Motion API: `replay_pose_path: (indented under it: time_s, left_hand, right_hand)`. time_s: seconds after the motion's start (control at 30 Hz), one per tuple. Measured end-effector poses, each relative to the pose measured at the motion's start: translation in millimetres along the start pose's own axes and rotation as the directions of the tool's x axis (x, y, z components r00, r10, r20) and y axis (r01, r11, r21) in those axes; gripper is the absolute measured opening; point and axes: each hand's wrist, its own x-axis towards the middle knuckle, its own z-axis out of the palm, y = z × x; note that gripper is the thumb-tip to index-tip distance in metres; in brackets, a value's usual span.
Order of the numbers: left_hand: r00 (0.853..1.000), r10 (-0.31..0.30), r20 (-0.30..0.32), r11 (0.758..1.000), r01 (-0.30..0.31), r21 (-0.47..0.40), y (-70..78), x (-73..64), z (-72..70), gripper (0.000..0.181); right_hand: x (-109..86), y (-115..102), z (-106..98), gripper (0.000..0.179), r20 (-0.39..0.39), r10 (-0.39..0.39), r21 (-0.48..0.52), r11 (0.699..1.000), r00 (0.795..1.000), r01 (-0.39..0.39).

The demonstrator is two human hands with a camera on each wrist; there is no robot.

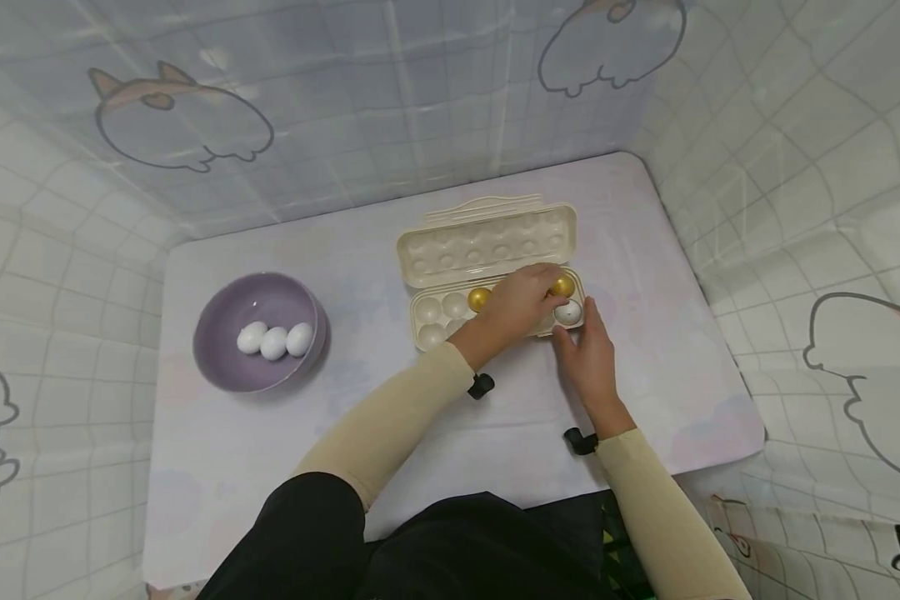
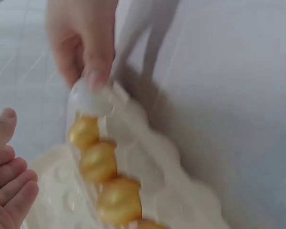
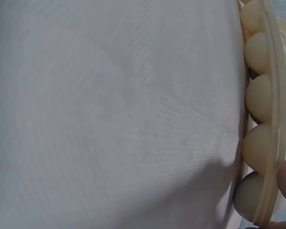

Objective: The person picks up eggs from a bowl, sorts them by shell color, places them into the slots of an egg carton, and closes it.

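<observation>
Both hands are at the egg carton (image 1: 431, 335), its lid (image 1: 487, 243) open on the desk (image 1: 690, 400)!
Left hand (image 1: 519, 302) over the cups, fingers loosely extended, gripping nothing; right hand (image 1: 588, 362) pinches the near right corner, beside a white egg (image 1: 567, 313) in the end cup. Gold eggs (image 1: 480, 300) line the far row; well left, three white eggs (image 1: 273, 342) sit in a purple bowl (image 1: 262, 292).

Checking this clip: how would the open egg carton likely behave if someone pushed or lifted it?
The egg carton probably keeps its shape, since its moulded rim and cups look rigid. Its thin-looking walls suggest it's light. A gentle push likely won't roll the gold eggs out, as they sit down in cups.
</observation>
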Motion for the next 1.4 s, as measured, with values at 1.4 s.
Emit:
replay_pose_path:
  time_s: [1.4]
  left_hand:
    - [0.679, -0.571, -0.462, 0.821, 0.468, -0.327, -165.0, -162.8, -92.4, 0.049]
  right_hand:
    - [18.9, 20, -26, 0.081, 0.015, 0.039, -0.022, 0.999, 0.999, -0.038]
